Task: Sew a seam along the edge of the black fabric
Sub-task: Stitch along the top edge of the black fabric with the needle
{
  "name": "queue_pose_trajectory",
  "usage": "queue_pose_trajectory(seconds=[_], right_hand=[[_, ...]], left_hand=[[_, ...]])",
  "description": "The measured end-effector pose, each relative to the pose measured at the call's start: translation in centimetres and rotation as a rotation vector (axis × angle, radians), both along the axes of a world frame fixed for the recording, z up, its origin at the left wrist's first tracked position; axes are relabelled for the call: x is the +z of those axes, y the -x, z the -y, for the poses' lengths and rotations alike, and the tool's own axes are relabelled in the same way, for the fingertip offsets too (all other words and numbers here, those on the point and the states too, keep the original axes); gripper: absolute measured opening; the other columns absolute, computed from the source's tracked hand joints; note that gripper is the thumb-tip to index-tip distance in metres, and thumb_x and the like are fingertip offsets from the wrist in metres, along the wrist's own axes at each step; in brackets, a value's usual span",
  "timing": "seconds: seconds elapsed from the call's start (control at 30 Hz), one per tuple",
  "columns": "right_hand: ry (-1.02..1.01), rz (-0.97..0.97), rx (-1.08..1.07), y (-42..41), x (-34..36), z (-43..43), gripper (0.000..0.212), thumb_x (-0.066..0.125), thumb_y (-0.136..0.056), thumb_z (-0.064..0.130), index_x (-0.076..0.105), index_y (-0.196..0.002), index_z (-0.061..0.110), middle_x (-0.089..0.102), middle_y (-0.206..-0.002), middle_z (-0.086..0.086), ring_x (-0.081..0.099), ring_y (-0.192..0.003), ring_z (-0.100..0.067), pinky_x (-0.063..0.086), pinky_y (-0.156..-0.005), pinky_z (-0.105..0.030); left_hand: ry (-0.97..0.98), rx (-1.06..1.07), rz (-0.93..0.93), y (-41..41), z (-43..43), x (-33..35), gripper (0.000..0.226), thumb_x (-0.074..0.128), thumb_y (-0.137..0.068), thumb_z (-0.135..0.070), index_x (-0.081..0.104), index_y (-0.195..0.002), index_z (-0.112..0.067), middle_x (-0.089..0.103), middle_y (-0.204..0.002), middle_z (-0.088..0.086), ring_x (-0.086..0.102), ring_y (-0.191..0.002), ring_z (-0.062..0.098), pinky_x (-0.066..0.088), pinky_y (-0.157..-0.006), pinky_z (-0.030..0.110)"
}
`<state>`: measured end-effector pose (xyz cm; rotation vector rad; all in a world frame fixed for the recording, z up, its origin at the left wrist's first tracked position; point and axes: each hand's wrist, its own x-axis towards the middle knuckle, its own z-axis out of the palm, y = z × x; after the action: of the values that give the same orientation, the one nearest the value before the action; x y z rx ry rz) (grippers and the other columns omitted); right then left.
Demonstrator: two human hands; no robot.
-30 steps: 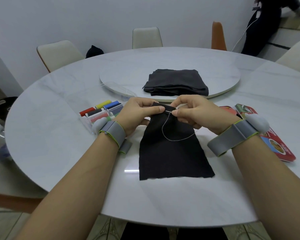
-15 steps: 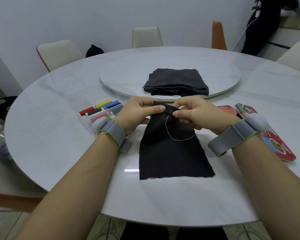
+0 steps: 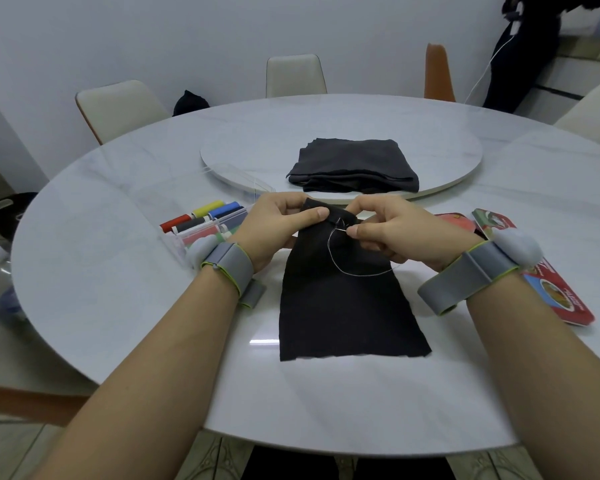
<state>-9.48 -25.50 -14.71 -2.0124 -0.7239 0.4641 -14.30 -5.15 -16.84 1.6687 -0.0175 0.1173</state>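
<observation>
Black fabric [image 3: 343,306], far edge pinched by left hand [image 3: 278,225]; right hand [image 3: 392,233] pinches needle [image 3: 341,229] there

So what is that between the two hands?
In the head view, the top edge of the black fabric spans the gap between the left hand and the right hand; a pale thread loops down from the right fingertips.

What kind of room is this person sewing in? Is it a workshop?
Most likely a home dining room, not a workshop: a large round white table with a turntable in its middle, and dining chairs set around it.
</observation>
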Motion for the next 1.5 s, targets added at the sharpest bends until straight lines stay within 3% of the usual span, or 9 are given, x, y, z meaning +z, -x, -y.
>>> queue_pose_trajectory(seconds=[0.17, 0.27, 0.47, 0.77, 1.03, 1.17, 1.27, 1.37, 1.5], right_hand=[[-0.08, -0.056, -0.017, 0.1, 0.2, 0.1, 0.01, 0.055, -0.1, 0.012, 0.058, -0.108, 0.015, 0.043, -0.053, 0.003, 0.026, -0.044, -0.011, 0.019, -0.042, -0.021], [-0.124, -0.046, -0.041, 0.1, 0.2, -0.1, 0.008, 0.054, -0.1, 0.011, 0.059, -0.104, 0.015, 0.043, -0.053, 0.002, 0.027, -0.043, -0.011, 0.02, -0.041, -0.019], [-0.078, 0.024, -0.05, 0.0, -0.2, -0.4, 0.005, 0.055, -0.099, 0.013, 0.06, -0.098, 0.013, 0.045, -0.051, 0.003, 0.029, -0.045, -0.013, 0.021, -0.044, -0.022], [-0.017, 0.055, -0.026, 0.0, -0.3, -0.4, 0.006, 0.056, -0.099, 0.015, 0.06, -0.095, 0.012, 0.046, -0.052, 0.003, 0.031, -0.043, -0.012, 0.023, -0.041, -0.021], [0.024, 0.138, -0.007, 0.0, -0.5, -0.6, 0.011, 0.056, -0.099, 0.011, 0.059, -0.088, 0.013, 0.047, -0.049, 0.008, 0.036, -0.038, -0.002, 0.028, -0.038, -0.01], [0.031, 0.144, -0.011, -0.2, -0.5, -0.5, 0.013, 0.056, -0.098, 0.012, 0.058, -0.085, 0.016, 0.046, -0.049, 0.007, 0.037, -0.042, -0.007, 0.03, -0.04, -0.015], [0.039, 0.184, -0.021, -0.3, -0.8, -0.5, 0.013, 0.058, -0.097, 0.014, 0.059, -0.084, 0.017, 0.049, -0.049, 0.008, 0.04, -0.05, -0.013, 0.033, -0.052, -0.026], [0.059, 0.217, -0.036, -0.1, -0.8, -0.7, 0.01, 0.059, -0.097, 0.016, 0.06, -0.086, 0.015, 0.05, -0.049, 0.009, 0.042, -0.052, -0.011, 0.034, -0.059, -0.029], [0.08, 0.238, -0.061, 0.1, -0.6, -0.8, 0.012, 0.058, -0.097, 0.017, 0.059, -0.085, 0.015, 0.049, -0.05, 0.008, 0.039, -0.044, -0.003, 0.031, -0.055, -0.026]], left_hand=[[-0.014, 0.007, 0.016, 0.0, 0.0, 0.0, 0.02, 0.068, -0.091, -0.011, 0.069, -0.109, -0.002, 0.075, -0.093, 0.007, 0.07, -0.087, 0.016, 0.057, -0.07, 0.031], [-0.003, 0.009, 0.024, 0.1, 0.0, 0.0, 0.019, 0.073, -0.086, -0.008, 0.07, -0.105, -0.004, 0.075, -0.092, 0.008, 0.071, -0.084, 0.018, 0.057, -0.067, 0.03], [0.011, 0.01, 0.025, 0.1, 0.2, 0.0, 0.019, 0.072, -0.085, -0.003, 0.07, -0.104, -0.002, 0.075, -0.086, 0.006, 0.071, -0.077, 0.016, 0.055, -0.062, 0.025], [0.009, 0.023, 0.035, 0.1, 0.3, 0.0, 0.017, 0.074, -0.084, -0.003, 0.07, -0.1, -0.002, 0.075, -0.085, 0.008, 0.072, -0.078, 0.019, 0.058, -0.07, 0.028], [-0.01, 0.032, 0.036, 0.0, 0.4, -0.1, 0.02, 0.075, -0.083, -0.003, 0.072, -0.103, -0.001, 0.076, -0.086, 0.009, 0.073, -0.078, 0.018, 0.058, -0.069, 0.026], [-0.006, 0.043, 0.04, 0.0, 0.4, -0.1, 0.019, 0.075, -0.082, -0.002, 0.074, -0.101, -0.003, 0.077, -0.085, 0.01, 0.073, -0.077, 0.017, 0.058, -0.069, 0.025], [-0.013, 0.046, 0.038, -0.1, 0.3, -0.1, 0.019, 0.076, -0.081, -0.003, 0.074, -0.1, -0.004, 0.077, -0.087, 0.011, 0.073, -0.079, 0.019, 0.059, -0.073, 0.029], [-0.016, 0.048, 0.034, -0.1, 0.3, -0.2, 0.019, 0.076, -0.081, -0.004, 0.074, -0.101, -0.004, 0.077, -0.089, 0.013, 0.073, -0.081, 0.02, 0.059, -0.074, 0.03], [-0.019, 0.05, 0.029, -0.1, 0.3, -0.1, 0.021, 0.076, -0.082, -0.006, 0.074, -0.103, -0.003, 0.077, -0.091, 0.014, 0.074, -0.082, 0.021, 0.059, -0.073, 0.03]])
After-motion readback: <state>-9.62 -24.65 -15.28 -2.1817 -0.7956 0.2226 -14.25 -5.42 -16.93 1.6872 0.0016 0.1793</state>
